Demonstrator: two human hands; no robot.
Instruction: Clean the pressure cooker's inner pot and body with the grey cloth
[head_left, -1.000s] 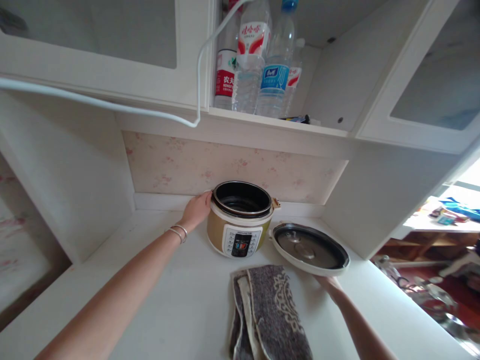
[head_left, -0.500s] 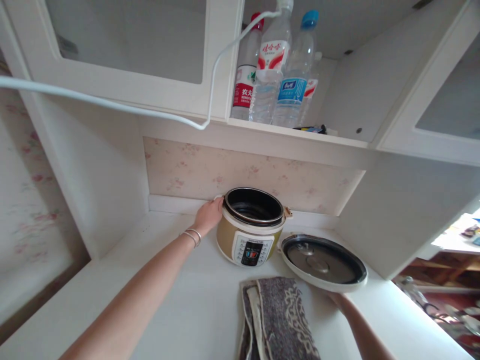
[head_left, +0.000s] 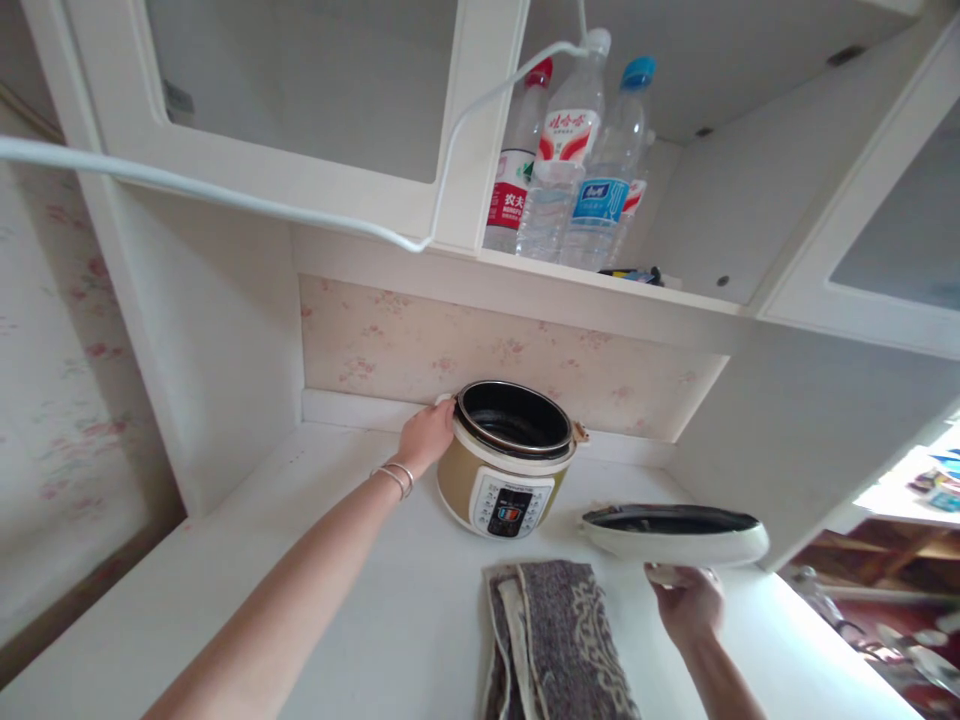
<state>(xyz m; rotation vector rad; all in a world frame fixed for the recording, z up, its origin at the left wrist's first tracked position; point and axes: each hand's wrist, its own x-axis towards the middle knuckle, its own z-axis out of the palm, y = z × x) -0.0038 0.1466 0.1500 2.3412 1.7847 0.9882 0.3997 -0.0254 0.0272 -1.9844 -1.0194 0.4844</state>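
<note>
"White lid (head_left: pixel 690 547), where?"
"Just right of cooker (head_left: pixel 461 480), dark inner face up; right hand (head_left: pixel 688 603), fingers pinching lid's handle (head_left: pixel 666 576)."
"Left hand (head_left: pixel 427 436)?"
"At cooker's side; fingers partly hidden, cannot tell."

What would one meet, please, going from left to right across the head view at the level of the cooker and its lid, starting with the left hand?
Left hand → cooker → lid.

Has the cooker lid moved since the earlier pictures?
Yes. Judged against the cabinet's right panel, the lid has shifted right, nearer it, and its inner face now barely shows.
</note>
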